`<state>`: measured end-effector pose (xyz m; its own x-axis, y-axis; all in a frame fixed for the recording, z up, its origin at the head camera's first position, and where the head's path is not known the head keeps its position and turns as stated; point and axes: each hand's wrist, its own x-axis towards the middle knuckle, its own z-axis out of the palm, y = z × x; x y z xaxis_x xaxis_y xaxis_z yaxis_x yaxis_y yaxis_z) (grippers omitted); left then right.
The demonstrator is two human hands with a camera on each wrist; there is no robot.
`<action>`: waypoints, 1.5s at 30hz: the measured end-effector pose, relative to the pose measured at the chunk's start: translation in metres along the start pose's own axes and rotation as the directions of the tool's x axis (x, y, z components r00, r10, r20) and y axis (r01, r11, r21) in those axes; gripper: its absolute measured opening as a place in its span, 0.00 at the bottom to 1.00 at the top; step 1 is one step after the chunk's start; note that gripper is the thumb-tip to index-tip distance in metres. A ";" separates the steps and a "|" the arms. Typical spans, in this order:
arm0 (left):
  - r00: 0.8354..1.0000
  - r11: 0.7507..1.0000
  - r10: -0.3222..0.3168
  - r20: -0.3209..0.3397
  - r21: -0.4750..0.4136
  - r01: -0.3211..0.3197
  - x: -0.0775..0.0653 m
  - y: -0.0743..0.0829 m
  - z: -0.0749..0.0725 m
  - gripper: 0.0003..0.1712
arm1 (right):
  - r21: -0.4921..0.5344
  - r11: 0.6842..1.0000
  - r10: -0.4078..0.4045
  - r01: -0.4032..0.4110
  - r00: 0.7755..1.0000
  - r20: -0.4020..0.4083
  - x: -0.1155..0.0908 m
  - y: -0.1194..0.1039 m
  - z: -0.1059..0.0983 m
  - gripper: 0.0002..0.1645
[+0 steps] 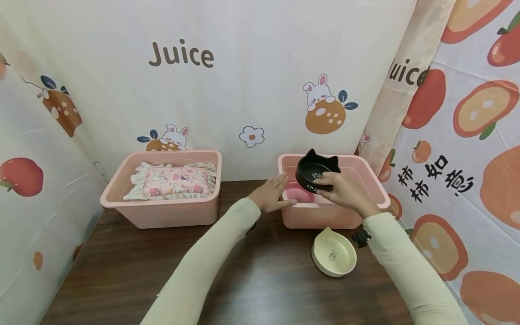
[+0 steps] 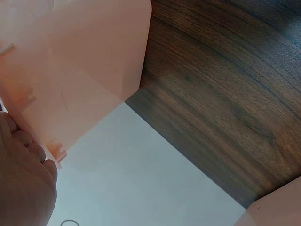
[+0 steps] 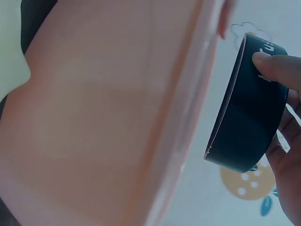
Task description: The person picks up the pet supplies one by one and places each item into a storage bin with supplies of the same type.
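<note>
left hand [image 1: 268, 195] straight-fingered at pink bin [image 1: 325, 219], right hand [image 1: 343, 192] pinching black bowl [image 1: 312, 169] over it, bowl between hands

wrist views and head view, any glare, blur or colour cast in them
Head: a soft sheen on the dark wood tabletop; left wrist: the left hand looks dim beside the brighter white backdrop cloth; right wrist: the pink bin has a blurred rim, while the black cat-ear bowl looks crisper, tinted bluish-green.
</note>
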<state>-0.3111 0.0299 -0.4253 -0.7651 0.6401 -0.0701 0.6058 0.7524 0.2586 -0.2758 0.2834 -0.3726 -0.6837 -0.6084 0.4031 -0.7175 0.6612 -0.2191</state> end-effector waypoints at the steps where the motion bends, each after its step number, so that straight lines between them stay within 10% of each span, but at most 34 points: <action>1: 1.000 1.000 0.002 0.001 0.003 -0.002 0.000 0.000 0.000 0.54 | -0.006 1.000 0.021 -0.021 1.000 0.021 0.003 0.002 0.002 0.16; 24: 1.000 1.000 0.010 0.008 0.021 -0.010 -0.007 0.001 -0.006 0.52 | 0.098 0.977 0.164 -0.192 0.957 0.238 0.031 0.032 0.068 0.15; 45: 1.000 1.000 0.008 0.008 0.009 -0.008 -0.005 0.001 -0.002 0.52 | 0.101 0.966 0.178 -0.237 0.898 0.402 0.037 0.043 0.083 0.15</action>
<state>-0.3073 0.0277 -0.4224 -0.7583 0.6474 -0.0762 0.6139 0.7486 0.2506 -0.3433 0.2534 -0.4407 -0.7956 -0.6049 -0.0347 -0.5444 0.7388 -0.3974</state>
